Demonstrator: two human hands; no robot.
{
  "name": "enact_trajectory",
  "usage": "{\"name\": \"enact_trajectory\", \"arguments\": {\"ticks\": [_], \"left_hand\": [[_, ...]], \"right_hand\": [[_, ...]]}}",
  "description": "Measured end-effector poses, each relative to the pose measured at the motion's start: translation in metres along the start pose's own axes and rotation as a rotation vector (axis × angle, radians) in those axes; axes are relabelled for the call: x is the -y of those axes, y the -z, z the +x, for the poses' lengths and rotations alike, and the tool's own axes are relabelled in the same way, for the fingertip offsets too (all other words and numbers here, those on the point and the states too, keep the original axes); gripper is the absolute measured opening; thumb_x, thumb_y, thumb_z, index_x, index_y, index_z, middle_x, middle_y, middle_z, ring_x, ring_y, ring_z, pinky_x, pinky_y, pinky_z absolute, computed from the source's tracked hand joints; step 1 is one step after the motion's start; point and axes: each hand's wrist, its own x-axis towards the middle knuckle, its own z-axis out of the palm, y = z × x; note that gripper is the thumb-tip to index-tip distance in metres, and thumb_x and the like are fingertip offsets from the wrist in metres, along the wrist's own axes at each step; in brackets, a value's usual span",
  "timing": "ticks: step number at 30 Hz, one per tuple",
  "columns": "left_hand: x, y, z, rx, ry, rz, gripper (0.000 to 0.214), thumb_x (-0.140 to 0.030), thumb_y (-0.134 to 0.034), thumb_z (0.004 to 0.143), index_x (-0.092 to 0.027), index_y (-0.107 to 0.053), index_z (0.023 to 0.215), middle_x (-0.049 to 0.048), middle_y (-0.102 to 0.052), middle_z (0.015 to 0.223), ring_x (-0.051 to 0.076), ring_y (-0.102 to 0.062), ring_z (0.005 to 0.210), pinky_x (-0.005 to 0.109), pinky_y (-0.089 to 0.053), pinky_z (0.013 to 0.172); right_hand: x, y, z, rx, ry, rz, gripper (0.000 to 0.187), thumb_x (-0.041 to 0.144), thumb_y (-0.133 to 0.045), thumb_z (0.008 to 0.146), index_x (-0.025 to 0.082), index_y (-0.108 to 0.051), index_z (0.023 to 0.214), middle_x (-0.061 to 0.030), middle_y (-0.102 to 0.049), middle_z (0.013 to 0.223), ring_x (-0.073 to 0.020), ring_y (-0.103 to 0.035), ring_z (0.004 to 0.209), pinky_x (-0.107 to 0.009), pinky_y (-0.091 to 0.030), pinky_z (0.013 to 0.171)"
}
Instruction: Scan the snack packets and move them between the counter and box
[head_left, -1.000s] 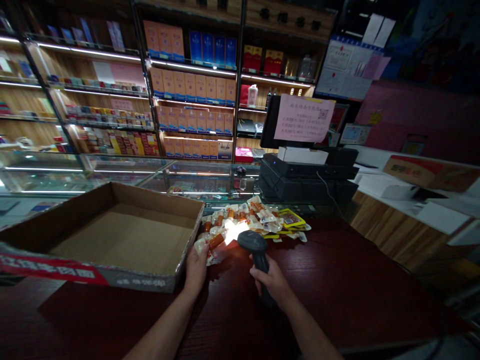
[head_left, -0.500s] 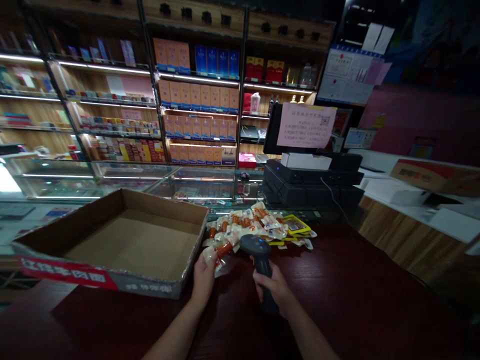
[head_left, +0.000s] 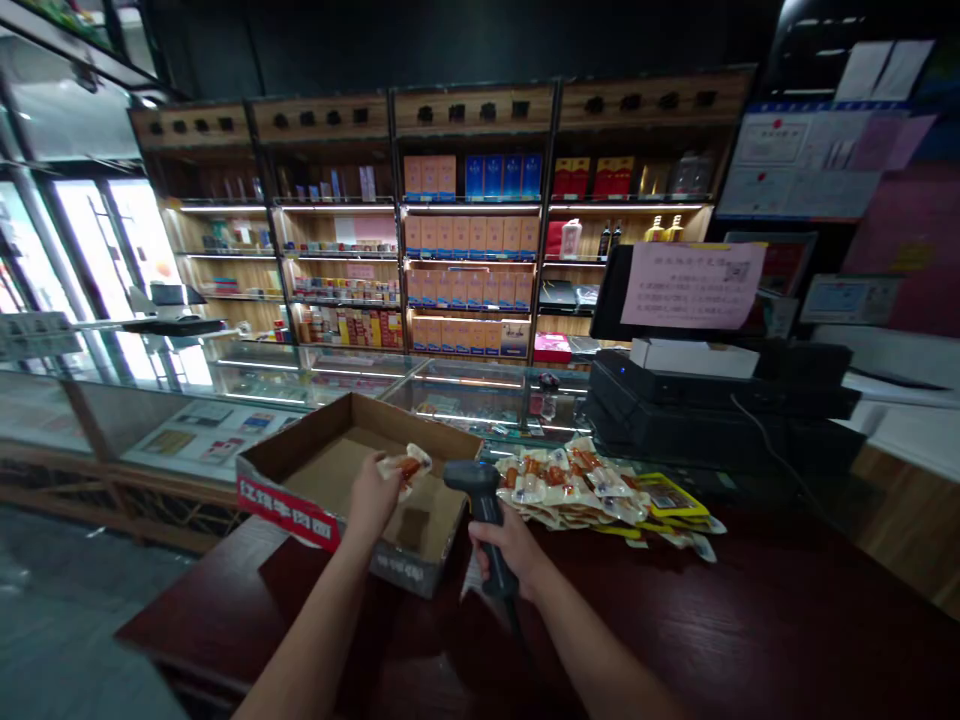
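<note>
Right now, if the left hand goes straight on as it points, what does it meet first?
Probably the far wall of the cardboard box; the left hand, holding a sausage packet, might clear it, depth unclear.

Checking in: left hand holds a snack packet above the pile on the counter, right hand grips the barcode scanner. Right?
Not quite. The head view shows the left hand holding the snack packet above the open cardboard box, not the pile of packets, which lies right of the box. The right hand does grip the barcode scanner.
</note>
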Motion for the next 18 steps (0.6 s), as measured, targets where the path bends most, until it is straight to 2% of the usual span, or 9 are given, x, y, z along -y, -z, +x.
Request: {"name": "enact_trajectory", "arguments": {"ticks": [3, 7, 8, 10, 12, 14, 16, 18], "left_hand": [[0.002, -0.002, 0.009, 0.085, 0.022, 0.220, 0.047, -0.014, -0.055, 0.071, -0.009, -0.052, 0.117, 0.0180, -0.067, 0.100, 0.026, -0.064, 0.092, 0.033, -0.046, 0.078], [-0.001, -0.010, 0.007, 0.259, 0.006, 0.453, 0.032, -0.010, -0.047, 0.075, -0.005, -0.058, 0.104, 0.0248, -0.064, 0.100, 0.030, -0.061, 0.100, 0.036, -0.046, 0.082], [-0.002, -0.011, 0.007, 0.263, 0.007, 0.507, 0.028, -0.010, -0.047, 0.074, -0.005, -0.060, 0.100, 0.0273, -0.062, 0.105, 0.032, -0.058, 0.106, 0.039, -0.046, 0.084], [-0.006, -0.012, 0.004, 0.192, 0.003, 0.577, 0.026, -0.011, -0.050, 0.073, -0.005, -0.061, 0.096, 0.0318, -0.050, 0.124, 0.040, -0.047, 0.119, 0.051, -0.042, 0.088], [-0.014, -0.014, -0.001, 0.052, -0.068, 0.548, 0.030, -0.013, -0.051, 0.072, -0.006, -0.060, 0.100, 0.0314, -0.032, 0.139, 0.045, -0.032, 0.129, 0.061, -0.035, 0.092], [-0.025, -0.020, -0.012, -0.040, -0.239, 0.405, 0.032, -0.014, -0.049, 0.075, -0.007, -0.058, 0.104, 0.0274, -0.028, 0.143, 0.040, -0.026, 0.133, 0.057, -0.032, 0.099], [-0.038, -0.033, -0.029, -0.041, -0.419, 0.208, 0.029, -0.018, -0.047, 0.078, -0.010, -0.060, 0.102, 0.0218, -0.037, 0.138, 0.032, -0.035, 0.130, 0.045, -0.035, 0.102], [-0.049, -0.053, -0.051, 0.064, -0.508, 0.041, 0.024, -0.026, -0.046, 0.080, -0.015, -0.062, 0.094, 0.0162, -0.052, 0.124, 0.026, -0.050, 0.117, 0.038, -0.040, 0.098]], "right_hand": [[-0.007, -0.010, 0.006, 0.018, -0.006, 0.014, 0.035, 0.033, -0.069, 0.061, 0.019, -0.044, 0.081, 0.0075, -0.054, 0.050, -0.0065, -0.044, 0.032, -0.017, -0.037, 0.030], [-0.010, -0.009, 0.002, 0.010, -0.018, 0.031, 0.039, 0.035, -0.072, 0.059, 0.019, -0.045, 0.082, 0.0075, -0.054, 0.051, -0.0067, -0.044, 0.032, -0.018, -0.038, 0.031], [-0.009, -0.007, 0.000, 0.000, -0.023, 0.035, 0.040, 0.035, -0.072, 0.059, 0.019, -0.045, 0.083, 0.0075, -0.054, 0.051, -0.0067, -0.044, 0.032, -0.018, -0.038, 0.031], [-0.009, 0.000, -0.005, -0.026, -0.029, 0.043, 0.042, 0.035, -0.073, 0.059, 0.019, -0.045, 0.085, 0.0079, -0.054, 0.050, -0.0068, -0.044, 0.032, -0.018, -0.038, 0.031], [-0.009, 0.009, -0.011, -0.055, -0.014, 0.050, 0.041, 0.034, -0.072, 0.060, 0.019, -0.044, 0.086, 0.0084, -0.054, 0.050, -0.0067, -0.043, 0.032, -0.018, -0.037, 0.031], [-0.010, 0.022, -0.017, -0.082, 0.028, 0.052, 0.039, 0.033, -0.071, 0.060, 0.020, -0.044, 0.085, 0.0086, -0.053, 0.050, -0.0064, -0.043, 0.031, -0.018, -0.037, 0.031], [-0.012, 0.039, -0.025, -0.116, 0.071, 0.043, 0.037, 0.032, -0.071, 0.061, 0.020, -0.044, 0.083, 0.0083, -0.053, 0.050, -0.0066, -0.043, 0.031, -0.018, -0.037, 0.030], [-0.014, 0.057, -0.034, -0.179, 0.123, 0.031, 0.035, 0.033, -0.070, 0.063, 0.019, -0.044, 0.083, 0.0081, -0.053, 0.049, -0.0071, -0.043, 0.032, -0.019, -0.037, 0.031]]}}
